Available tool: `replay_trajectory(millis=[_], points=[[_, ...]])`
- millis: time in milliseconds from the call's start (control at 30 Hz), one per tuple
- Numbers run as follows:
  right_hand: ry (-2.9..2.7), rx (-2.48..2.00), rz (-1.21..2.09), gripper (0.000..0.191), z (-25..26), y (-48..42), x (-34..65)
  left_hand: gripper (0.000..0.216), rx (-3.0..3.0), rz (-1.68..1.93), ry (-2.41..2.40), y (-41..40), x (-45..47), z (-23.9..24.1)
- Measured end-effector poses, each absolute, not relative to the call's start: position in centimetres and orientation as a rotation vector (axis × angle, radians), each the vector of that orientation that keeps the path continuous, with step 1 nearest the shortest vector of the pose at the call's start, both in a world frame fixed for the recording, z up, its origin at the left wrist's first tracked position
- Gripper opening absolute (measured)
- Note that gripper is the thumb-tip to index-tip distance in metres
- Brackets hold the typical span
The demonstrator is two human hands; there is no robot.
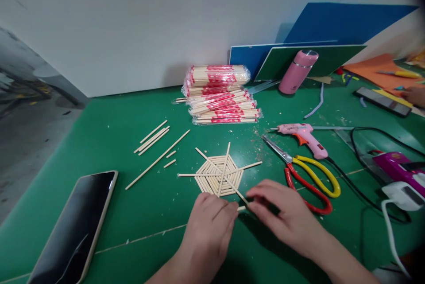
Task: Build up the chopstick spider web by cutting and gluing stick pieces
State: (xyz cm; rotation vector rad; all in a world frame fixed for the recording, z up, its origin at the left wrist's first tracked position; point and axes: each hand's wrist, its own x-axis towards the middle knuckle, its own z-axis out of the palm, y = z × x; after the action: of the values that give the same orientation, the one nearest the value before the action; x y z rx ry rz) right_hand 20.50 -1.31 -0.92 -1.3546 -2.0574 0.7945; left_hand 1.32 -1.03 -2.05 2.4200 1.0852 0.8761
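A hexagonal web of wooden sticks (207, 173) lies flat on the green table, with crossed longer sticks reaching past its edge. My left hand (209, 226) is closed at the web's near edge, where a short stick piece (241, 208) pokes out from its fingers. My right hand (282, 213) pinches around the near right tip of one crossed stick, thumb and forefinger together. The fingers hide part of both sticks. Left of the web are loose sticks (157, 159), some long and some cut short.
Wrapped stick bundles (222, 98) lie by the wall. To the right are red-and-yellow-handled scissors (288, 157), a pink glue gun (303, 135) with its cord, and a pink bottle (298, 72). A phone (75, 231) lies at left. Another person's hand (415, 95) shows far right.
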Motion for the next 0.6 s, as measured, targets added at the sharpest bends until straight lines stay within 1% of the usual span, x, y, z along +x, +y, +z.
replay_trajectory(millis=[33,100,167,200,267,367,500,600], points=[[-1.989,-1.468,0.696,0.015,-1.2,-1.5,21.6,0.018,2.394,0.876,1.106,-0.9,1.3,-1.9],[-1.850,-1.726,0.397,0.015,-1.9,-2.1,24.2,0.015,2.308,0.902,1.171,-0.6,1.1,-1.5],[-1.770,-1.932,0.127,0.024,-2.7,-2.6,26.8,0.012,2.184,0.947,1.252,0.0,0.8,-1.1],[-1.775,-2.024,0.062,0.028,-3.1,-2.8,27.9,0.011,2.113,0.966,1.297,0.3,0.7,-0.9],[-1.805,-2.132,0.019,0.033,-3.6,-2.9,29.4,0.010,1.965,0.997,1.388,0.9,0.5,-0.4],[-1.810,-2.261,0.055,0.033,-4.0,-2.5,30.4,0.008,1.714,1.013,1.455,1.4,0.5,0.1],[-1.845,-2.334,0.104,0.030,-4.1,-1.8,30.8,0.011,1.331,0.995,1.364,1.0,0.9,-0.2],[-1.818,-2.338,0.092,0.032,-3.5,-1.9,30.8,0.012,1.193,0.980,1.300,0.7,1.1,-0.7]])
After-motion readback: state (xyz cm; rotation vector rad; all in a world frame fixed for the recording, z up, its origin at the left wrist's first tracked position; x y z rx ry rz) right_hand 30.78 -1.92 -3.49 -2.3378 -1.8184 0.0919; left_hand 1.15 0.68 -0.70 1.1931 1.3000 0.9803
